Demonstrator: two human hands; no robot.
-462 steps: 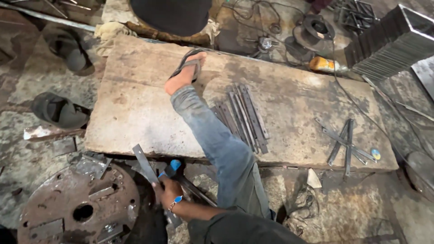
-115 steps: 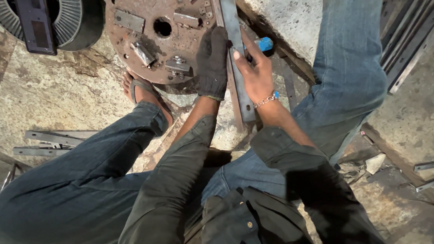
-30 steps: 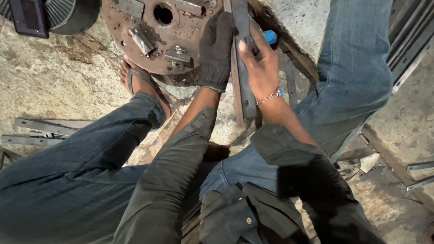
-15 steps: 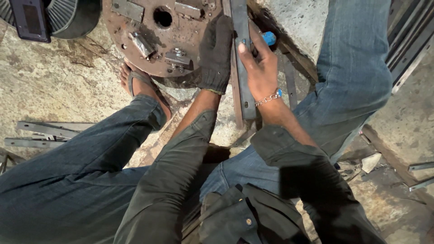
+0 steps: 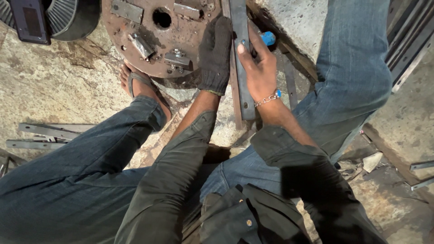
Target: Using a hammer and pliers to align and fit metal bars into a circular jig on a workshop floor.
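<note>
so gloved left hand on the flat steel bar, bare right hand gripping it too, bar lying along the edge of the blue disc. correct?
Not quite: the disc is rusty brown, not blue. The head view shows the gloved left hand on the bar and the bare right hand gripping it, the bar running along the disc's edge.

Dark grey knit glove on left hand [image 5: 216,56], bare right hand [image 5: 258,68] with silver bracelet [image 5: 267,98] and blue stone, grey steel flat bar [image 5: 242,58], rust-brown round plate [image 5: 162,34], bright blue tool handle [image 5: 268,38], faded blue jeans [image 5: 352,72], olive-dark sleeves [image 5: 174,167], mottled tan-grey floor [image 5: 49,86].
</note>
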